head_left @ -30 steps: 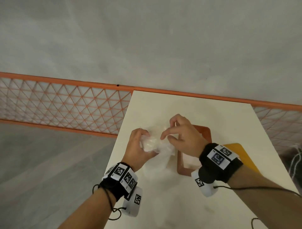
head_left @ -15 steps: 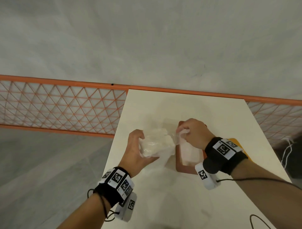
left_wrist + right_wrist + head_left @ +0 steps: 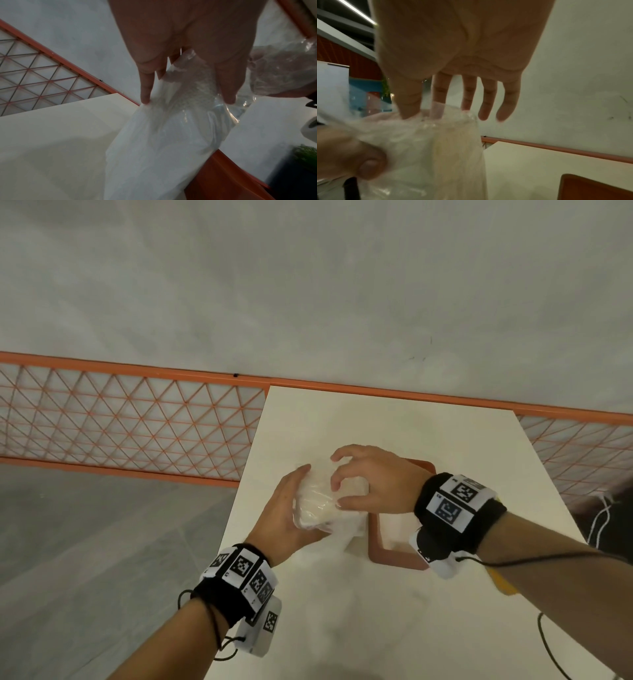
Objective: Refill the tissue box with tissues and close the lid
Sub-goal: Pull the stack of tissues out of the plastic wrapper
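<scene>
A pack of white tissues (image 3: 317,503) in clear plastic wrap is held above the cream table (image 3: 376,422). My left hand (image 3: 293,508) grips the pack from the left side, with its fingers (image 3: 145,94) spread over the wrap. My right hand (image 3: 339,481) is on top of the pack; its thumb and forefinger (image 3: 437,109) pinch the crinkled wrap at the open end. The orange tissue box (image 3: 394,558) stands open on the table just right of the pack, partly hidden under my right wrist. Something white shows inside it.
A yellow-orange flat piece (image 3: 501,587) lies to the right of the box, mostly hidden by my right forearm. An orange mesh fence (image 3: 120,426) runs behind the table. The table's left edge is close to my left wrist.
My right hand went right over the open box half a second ago and has come back to the top of the pack. The left hand has kept its hold on the pack.
</scene>
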Demonstrator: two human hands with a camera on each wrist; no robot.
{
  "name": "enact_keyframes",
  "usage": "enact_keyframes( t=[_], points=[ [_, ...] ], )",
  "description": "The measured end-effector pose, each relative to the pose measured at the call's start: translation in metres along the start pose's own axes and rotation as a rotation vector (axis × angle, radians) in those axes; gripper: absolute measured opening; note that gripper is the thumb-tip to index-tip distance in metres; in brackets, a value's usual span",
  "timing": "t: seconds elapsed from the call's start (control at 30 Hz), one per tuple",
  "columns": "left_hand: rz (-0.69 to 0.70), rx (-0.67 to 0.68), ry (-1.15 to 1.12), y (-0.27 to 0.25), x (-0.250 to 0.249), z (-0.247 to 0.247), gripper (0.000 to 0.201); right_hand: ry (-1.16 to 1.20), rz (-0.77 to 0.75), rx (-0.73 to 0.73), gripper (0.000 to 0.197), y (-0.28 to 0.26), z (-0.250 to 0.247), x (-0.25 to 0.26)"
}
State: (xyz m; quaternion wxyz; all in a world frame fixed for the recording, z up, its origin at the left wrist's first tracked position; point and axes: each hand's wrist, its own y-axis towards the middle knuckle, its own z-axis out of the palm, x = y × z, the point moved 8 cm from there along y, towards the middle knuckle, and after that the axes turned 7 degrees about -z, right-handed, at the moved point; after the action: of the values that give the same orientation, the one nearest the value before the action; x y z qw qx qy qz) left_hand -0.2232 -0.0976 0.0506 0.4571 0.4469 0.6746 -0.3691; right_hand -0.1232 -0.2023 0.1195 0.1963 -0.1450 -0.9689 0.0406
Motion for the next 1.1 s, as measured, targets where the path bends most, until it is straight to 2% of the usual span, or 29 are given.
enact_keyframes(
  t=[0.1, 0.17, 0.23, 0.27, 0.33, 0.4, 0.47, 0.53, 0.57, 0.63, 0.73, 0.83, 0.9, 1.0, 1.1],
  points=[
    [-0.008, 0.071, 0.0, -0.005, -0.009, -0.003, 0.1, 0.048, 0.037, -0.02, 0.025, 0.01, -0.004, -0.004],
    [0.013, 0.107, 0.005, -0.01, -0.017, -0.004, 0.069, 0.075, 0.073, -0.018, 0.032, 0.015, -0.005, -0.007],
    [0.018, 0.056, 0.02, -0.01, -0.021, -0.008, 0.028, 0.078, 0.096, -0.021, 0.038, 0.018, -0.005, -0.008],
    [0.02, -0.005, 0.031, -0.009, -0.021, -0.011, 0.024, 0.081, 0.102, -0.022, 0.04, 0.019, -0.005, -0.009],
    [-0.001, -0.148, 0.066, -0.005, -0.021, -0.017, 0.031, 0.111, 0.121, -0.032, 0.041, 0.02, -0.006, -0.011],
    [-0.039, -0.226, 0.129, -0.002, -0.021, -0.022, 0.03, 0.172, 0.157, -0.059, 0.042, 0.02, -0.007, -0.015],
    [-0.049, -0.208, 0.191, 0.0, -0.019, -0.021, 0.028, 0.289, 0.224, -0.092, 0.043, 0.017, -0.005, -0.02],
    [-0.037, -0.134, 0.213, 0.0, -0.019, -0.018, 0.018, 0.436, 0.311, -0.104, 0.044, 0.015, 0.0, -0.027],
    [-0.034, -0.081, 0.218, 0.0, -0.02, -0.015, 0.023, 0.502, 0.349, -0.103, 0.041, 0.014, 0.003, -0.029],
    [-0.061, 0.006, 0.226, 0.0, -0.02, -0.011, 0.046, 0.58, 0.39, -0.102, 0.029, 0.014, 0.006, -0.03],
    [-0.155, 0.078, 0.256, 0.002, -0.02, -0.007, 0.077, 0.344, 0.267, -0.145, 0.028, 0.02, -0.001, -0.023],
    [-0.209, 0.101, 0.251, 0.003, -0.016, -0.007, 0.092, 0.267, 0.123, -0.205, 0.023, 0.016, -0.01, -0.014],
    [-0.244, 0.124, 0.246, 0.003, -0.012, -0.009, 0.094, 0.214, 0.055, -0.182, 0.035, 0.01, -0.013, -0.014],
    [-0.289, 0.146, 0.249, 0.005, -0.006, -0.012, 0.101, 0.062, 0.062, -0.069, 0.059, 0.002, -0.007, -0.025],
    [-0.284, 0.167, 0.244, 0.004, -0.006, -0.01, 0.103, 0.004, 0.039, -0.045, 0.063, 0.001, -0.005, -0.021]
  ],
)
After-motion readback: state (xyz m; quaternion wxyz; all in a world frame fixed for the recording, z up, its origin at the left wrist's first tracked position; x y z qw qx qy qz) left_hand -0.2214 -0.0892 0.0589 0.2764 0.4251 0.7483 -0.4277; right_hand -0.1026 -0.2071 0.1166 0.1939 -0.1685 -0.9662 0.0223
